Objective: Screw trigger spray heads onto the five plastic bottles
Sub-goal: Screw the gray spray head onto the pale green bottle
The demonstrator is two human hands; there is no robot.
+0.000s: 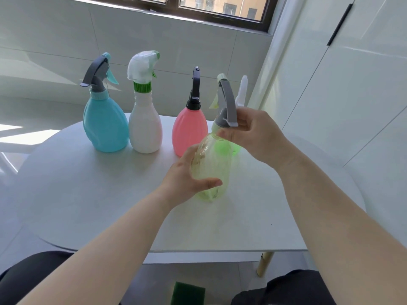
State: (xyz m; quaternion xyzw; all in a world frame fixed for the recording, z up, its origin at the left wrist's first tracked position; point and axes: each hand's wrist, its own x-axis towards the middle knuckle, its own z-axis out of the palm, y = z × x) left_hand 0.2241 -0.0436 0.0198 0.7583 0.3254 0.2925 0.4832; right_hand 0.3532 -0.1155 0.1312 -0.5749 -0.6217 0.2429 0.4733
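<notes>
Near table (pixel 88 194) centre, slightly toward 3 o'clock – left hand (pixel 187 175) was wrapped round the belly of the clear green bottle (pixel 209 164), thumb across the front, bottle tilted. Couldn't tell if its base touched the top. Right hand (pixel 253 133) pinched the grey spray head (pixel 226 102) at the collar, sitting on the neck. Step looked like threading on one of the last heads. Next move would need a firm counter-hold left, clockwise twists right, collar square to avoid cross-threading. Behind at 12 o'clock – pink bottle (pixel 190 133), then white bottle (pixel 145 128) and blue bottle (pixel 105 126) toward 10, heads on. At 1 o'clock a white trigger (pixel 242 89) showed; its bottle was mostly hidden.
</notes>
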